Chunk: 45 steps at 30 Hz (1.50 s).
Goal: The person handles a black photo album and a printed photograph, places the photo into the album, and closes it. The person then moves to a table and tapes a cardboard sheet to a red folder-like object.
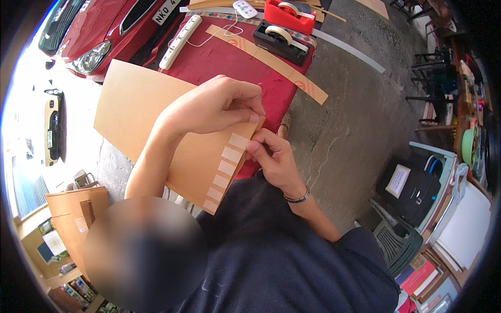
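A large brown paperboard sheet (141,96) stretches across in front of my body, partly over the red-covered table. Several short strips of whitish tape (226,167) sit in a row along its right-hand edge, where more than one layer shows. With thumb and fingers closed, my left hand (216,104) pinches the sheet's upper right corner, and its forearm crosses over the sheet. Just below, my right hand (272,156) grips the same edge beside the topmost tape strip, thumb on the near face. Its fingertips are partly hidden behind the edge.
On the red table (229,68) lie a white power strip (180,41), a black tape dispenser (282,41), a red tape dispenser (289,15) and a long brown strip (271,65). A red car (104,31) stands beyond. At right are a chair (389,235) and a black bag (412,182).
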{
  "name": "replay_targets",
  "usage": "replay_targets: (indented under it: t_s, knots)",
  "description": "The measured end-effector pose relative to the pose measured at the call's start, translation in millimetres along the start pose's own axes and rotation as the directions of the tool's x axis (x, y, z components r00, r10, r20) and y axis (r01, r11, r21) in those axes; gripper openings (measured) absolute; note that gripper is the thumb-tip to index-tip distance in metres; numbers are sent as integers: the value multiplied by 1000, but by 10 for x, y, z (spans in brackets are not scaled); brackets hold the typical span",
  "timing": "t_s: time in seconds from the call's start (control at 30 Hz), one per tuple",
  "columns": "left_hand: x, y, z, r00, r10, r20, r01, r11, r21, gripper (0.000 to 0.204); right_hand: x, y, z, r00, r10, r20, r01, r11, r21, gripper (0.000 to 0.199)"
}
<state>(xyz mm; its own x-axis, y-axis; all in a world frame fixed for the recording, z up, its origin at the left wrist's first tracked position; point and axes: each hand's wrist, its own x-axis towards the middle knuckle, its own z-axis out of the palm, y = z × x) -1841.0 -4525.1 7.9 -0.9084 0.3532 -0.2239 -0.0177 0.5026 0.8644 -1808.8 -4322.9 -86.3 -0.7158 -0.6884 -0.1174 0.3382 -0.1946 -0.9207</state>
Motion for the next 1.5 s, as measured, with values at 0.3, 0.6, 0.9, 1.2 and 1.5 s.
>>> replay_targets:
  t_s: [0.3,0.6,0.9,1.2,1.5]
  knots:
    - [37,-21,27,1000,-16,0,16,1000,8,11,-15,93,-41,1000,-30,-6,29,998,-58,24]
    - [12,-5,20,1000,-27,-4,27,1000,0,11,-13,101,-7,999,-30,-10,30,999,-11,23]
    - [20,-21,48,999,-29,-15,29,1000,5,11,-26,21,1,989,127,-81,-122,990,67,24]
    - [-16,-1,0,990,-140,-24,139,990,-29,11,54,483,-209,967,51,-249,-75,993,-88,42]
    - [-21,7,9,986,-164,-17,164,986,-26,9,328,397,-177,960,-279,-21,255,905,-341,64]
